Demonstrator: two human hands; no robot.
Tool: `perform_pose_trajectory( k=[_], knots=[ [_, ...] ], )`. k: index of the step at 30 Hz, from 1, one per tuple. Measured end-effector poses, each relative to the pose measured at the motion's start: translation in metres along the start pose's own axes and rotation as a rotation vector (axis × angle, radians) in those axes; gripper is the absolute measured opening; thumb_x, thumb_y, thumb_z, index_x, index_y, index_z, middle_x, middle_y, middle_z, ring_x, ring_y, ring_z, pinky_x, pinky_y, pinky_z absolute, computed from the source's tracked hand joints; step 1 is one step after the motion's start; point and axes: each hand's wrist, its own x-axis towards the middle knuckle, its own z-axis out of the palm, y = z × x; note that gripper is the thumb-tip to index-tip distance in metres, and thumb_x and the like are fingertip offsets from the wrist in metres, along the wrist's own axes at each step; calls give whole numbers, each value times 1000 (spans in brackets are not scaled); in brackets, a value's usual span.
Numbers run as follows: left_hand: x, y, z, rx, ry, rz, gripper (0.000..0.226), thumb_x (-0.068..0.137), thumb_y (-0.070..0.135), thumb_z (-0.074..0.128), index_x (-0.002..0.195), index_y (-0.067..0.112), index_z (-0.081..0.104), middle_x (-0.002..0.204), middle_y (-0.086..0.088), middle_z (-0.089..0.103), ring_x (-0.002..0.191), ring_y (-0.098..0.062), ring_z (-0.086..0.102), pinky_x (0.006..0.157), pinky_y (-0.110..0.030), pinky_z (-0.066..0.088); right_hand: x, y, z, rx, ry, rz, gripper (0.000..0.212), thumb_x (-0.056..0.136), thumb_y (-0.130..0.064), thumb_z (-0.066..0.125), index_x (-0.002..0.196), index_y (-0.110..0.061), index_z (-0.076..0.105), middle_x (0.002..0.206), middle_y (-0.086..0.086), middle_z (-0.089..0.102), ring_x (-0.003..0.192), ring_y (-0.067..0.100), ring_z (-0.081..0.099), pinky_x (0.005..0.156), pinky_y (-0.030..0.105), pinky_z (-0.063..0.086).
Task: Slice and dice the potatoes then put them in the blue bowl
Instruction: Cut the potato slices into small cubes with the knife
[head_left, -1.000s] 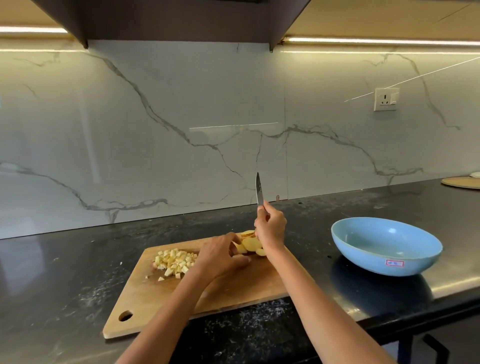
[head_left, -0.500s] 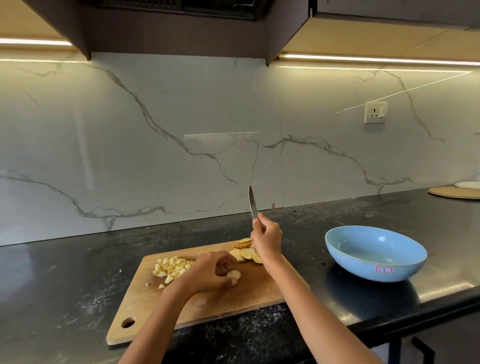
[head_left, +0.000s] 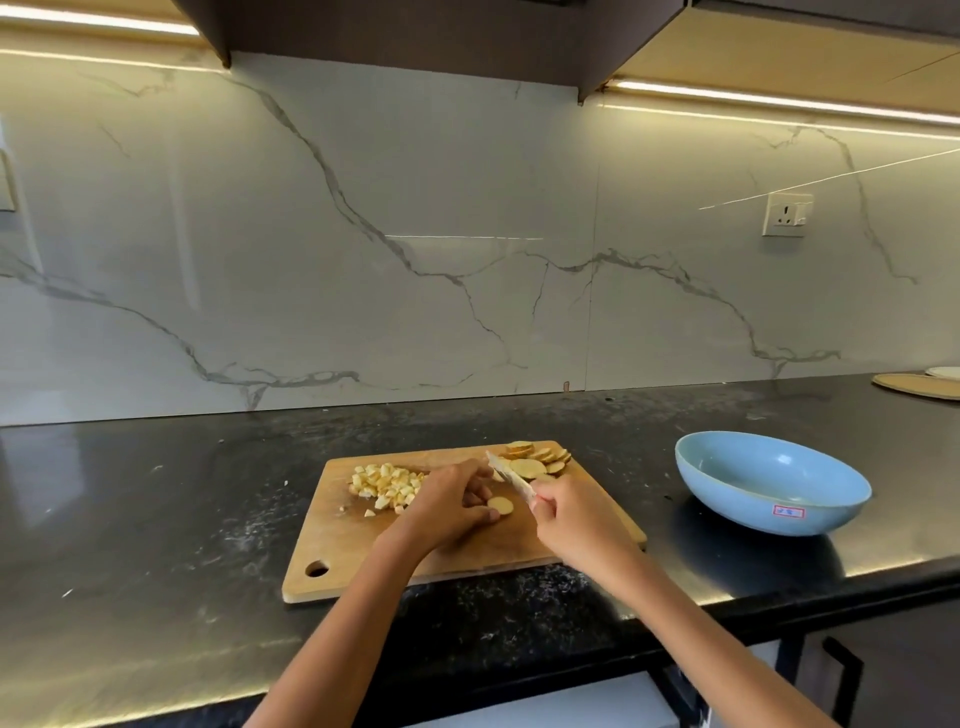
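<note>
Head view: knife (head_left: 509, 477) in right hand (head_left: 574, 522), fingers curled round the handle. Blade long axis runs from hand up and left, tip toward the backsplash, slanting low over the board (head_left: 363, 551). Left hand (head_left: 447, 506) curled, fingertips and thumb pinching one round slice (head_left: 500, 504) flat on the board, just left of the blade. Board: pale wood, rectangular, rounded corners, hole at near-left corner. Dice (head_left: 387, 485), small yellow cubes, heaped at board's far left. Slices (head_left: 537, 458), thin rounds with tan skin edges, overlapped at far right corner. Bowl (head_left: 769, 514), blue, smooth, shallow, oval, small sticker on its side, sits right of the board, apart from it; nothing seen inside. Counter (head_left: 156, 519) black, glossy, speckled.
</note>
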Motion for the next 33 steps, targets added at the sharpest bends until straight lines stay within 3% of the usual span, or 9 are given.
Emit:
perform_pose_trajectory(
  k=[2,5,9,12,18,21,23,27,33],
  knots=[
    [-1,0,2,4,24,-8,55,80,25,71,129,14,49,103,3,63,87,-5,57,71,-8,46,-7,-1,1,-101,-5,-3,37,96,-13,40,60,-20,41,56,-6,39,48,5,34,42,19,22],
    [-2,3,3,31,49,-15,60,78,33,72,129,15,46,107,2,60,86,-5,55,67,-7,45,-11,-2,2,-168,-15,20,26,97,-17,39,76,-16,53,62,-6,46,53,5,40,43,18,24],
    [0,4,4,28,27,-18,67,80,32,71,137,14,40,118,-3,62,101,-12,59,87,-18,48,-13,-8,1,-184,-70,59,24,96,-16,42,82,-10,60,62,-2,47,56,10,45,47,23,28],
    [0,4,4,20,44,-7,60,81,27,70,134,12,44,113,-3,64,96,-10,60,87,-20,49,-12,-11,-2,-182,-75,74,23,94,-15,44,86,-7,64,62,-1,47,58,12,46,48,25,29],
    [-1,4,7,-2,78,-36,57,77,26,74,126,13,49,104,-3,66,90,-9,60,84,-21,52,-16,-21,-7,-250,-110,74,28,95,-14,45,68,-16,46,64,-4,43,57,8,41,46,20,27],
    [0,3,7,-16,68,-44,55,76,25,75,123,13,50,101,-2,66,87,-8,60,82,-21,52,-19,-28,-5,-299,-95,50,14,95,-13,46,91,-11,59,65,-4,42,57,8,40,46,19,27],
    [0,3,6,-22,60,-54,53,76,26,75,121,13,51,99,-1,66,84,-6,59,78,-18,51,-21,-31,-4,-320,-94,46,16,95,-12,47,102,-10,61,71,-2,48,64,11,46,48,19,29],
    [2,2,6,-17,54,-65,49,76,27,75,118,14,52,98,0,66,81,-5,58,74,-15,49,-27,-38,-4,-379,-94,29,21,96,-9,44,112,-12,58,104,5,62,86,15,58,64,22,40],
    [2,3,6,21,35,-62,48,79,27,72,120,13,53,103,0,68,85,-8,61,82,-23,52,-22,-45,-4,-400,-138,-6,20,95,-9,48,113,-9,57,111,8,61,98,20,59,68,24,40]
  ],
)
